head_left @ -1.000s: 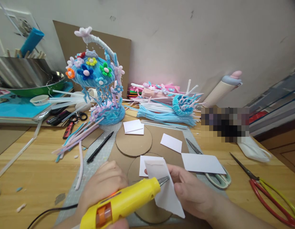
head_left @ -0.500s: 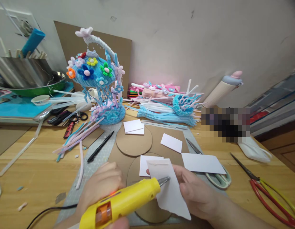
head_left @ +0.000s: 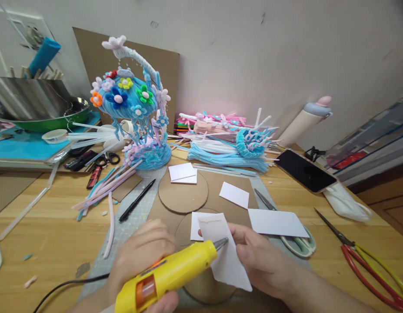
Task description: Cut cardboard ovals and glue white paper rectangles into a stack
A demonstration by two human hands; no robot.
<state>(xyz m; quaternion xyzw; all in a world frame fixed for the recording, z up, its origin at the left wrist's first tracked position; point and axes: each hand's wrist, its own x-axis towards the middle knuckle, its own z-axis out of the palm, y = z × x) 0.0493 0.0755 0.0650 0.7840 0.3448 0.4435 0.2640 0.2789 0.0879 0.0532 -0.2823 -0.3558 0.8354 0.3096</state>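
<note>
The left hand [head_left: 145, 245] is wrapped around a yellow glue gun [head_left: 170, 271], and the right hand [head_left: 261, 256] pinches a white card [head_left: 225, 265] by its right side, fingers behind and thumb along the edge. The card is held up over the lower cardboard disc [head_left: 214, 289] on the desk [head_left: 58, 226], tilted, its lower edge uneven. The gun's metal nozzle [head_left: 221, 244] points across the card's face; whether the tip touches is hard to judge from this angle.

The card looks light, thin and fairly stiff, likely to bend or crease under a hard press, so an edge grip away from the nozzle suits it. The gun seems rigid and somewhat heavier, best held by its plastic body, since the metal end may be hot.

Against half a second ago, the card sits slightly further left, and the gun's body has shifted a little right. The phone [head_left: 307, 170], pixelated then, shows plainly now.
</note>
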